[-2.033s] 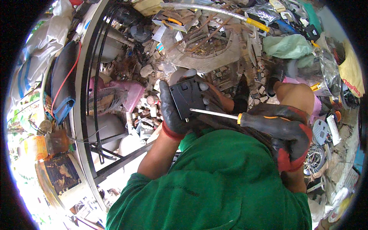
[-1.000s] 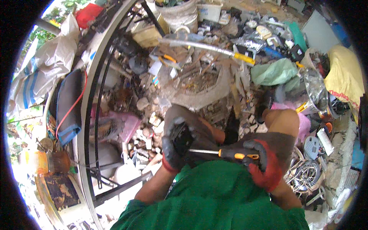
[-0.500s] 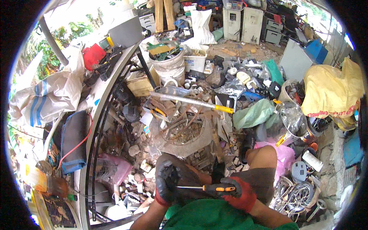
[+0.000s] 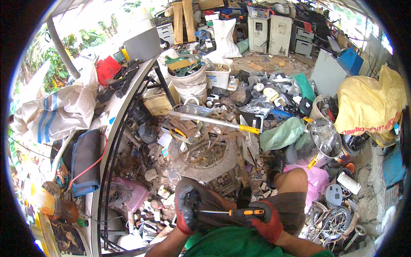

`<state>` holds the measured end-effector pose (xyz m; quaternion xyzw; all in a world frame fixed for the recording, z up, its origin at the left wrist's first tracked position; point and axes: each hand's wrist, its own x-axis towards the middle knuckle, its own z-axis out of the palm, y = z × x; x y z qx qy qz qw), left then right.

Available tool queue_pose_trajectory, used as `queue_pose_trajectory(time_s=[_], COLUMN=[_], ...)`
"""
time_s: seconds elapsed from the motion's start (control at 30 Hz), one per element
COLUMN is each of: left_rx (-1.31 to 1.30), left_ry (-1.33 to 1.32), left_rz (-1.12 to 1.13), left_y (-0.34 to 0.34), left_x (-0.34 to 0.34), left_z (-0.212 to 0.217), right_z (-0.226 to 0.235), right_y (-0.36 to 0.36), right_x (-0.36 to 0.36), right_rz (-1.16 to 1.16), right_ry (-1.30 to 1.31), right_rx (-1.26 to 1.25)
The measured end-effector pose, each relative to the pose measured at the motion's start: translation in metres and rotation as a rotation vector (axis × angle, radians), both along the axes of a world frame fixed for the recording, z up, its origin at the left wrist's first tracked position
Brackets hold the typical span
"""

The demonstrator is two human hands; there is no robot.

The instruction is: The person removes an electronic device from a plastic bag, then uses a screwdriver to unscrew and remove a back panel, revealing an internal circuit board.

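Observation:
My right hand (image 4: pixel 269 219), in a red and black work glove, is closed round the black and orange handle of a screwdriver (image 4: pixel 237 212). Its thin metal shaft points left, and the tip reaches my left hand (image 4: pixel 186 210). That hand wears a matching glove and is curled up around something small and dark, which blends with the black palm and cannot be made out. Both hands are held over my lap, above brown shorts (image 4: pixel 214 201) and a green shirt (image 4: pixel 231 242).
In front stands a worn casing (image 4: pixel 203 171) with debris inside. A pole with a yellow grip (image 4: pixel 214 121) lies across the scrap. At left runs a metal-framed table (image 4: pixel 97 184); at right are a clear bin (image 4: pixel 325 139), a yellow sack (image 4: pixel 364 103) and coiled cables (image 4: pixel 332 214).
The head view has shifted slightly. The screwdriver's handle has rolled a little and its tip sits slightly lower beside my left hand. Both hands keep their grip.

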<state>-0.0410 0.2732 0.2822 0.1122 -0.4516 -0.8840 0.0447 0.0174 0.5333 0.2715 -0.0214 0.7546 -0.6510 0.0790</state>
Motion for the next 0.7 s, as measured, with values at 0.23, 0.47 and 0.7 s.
queue_pose_trajectory(time_s=[0.23, 0.47, 0.7], left_rx=[-0.082, -0.017, -0.088], left_ry=[-0.079, -0.046, 0.158], left_rz=[-0.027, -0.187, -0.388], left_y=[-0.007, -0.020, -0.026], left_x=[-0.005, -0.013, -0.017], left_z=[-0.011, -0.024, -0.032], right_z=[0.020, 0.010, 0.028], right_y=[0.006, 0.016, 0.013], right_x=[-0.008, -0.022, -0.032], right_rz=[0.079, 0.293, 0.501], right_ry=[-0.011, -0.074, -0.185], right_rx=[0.029, -0.016, 0.033])
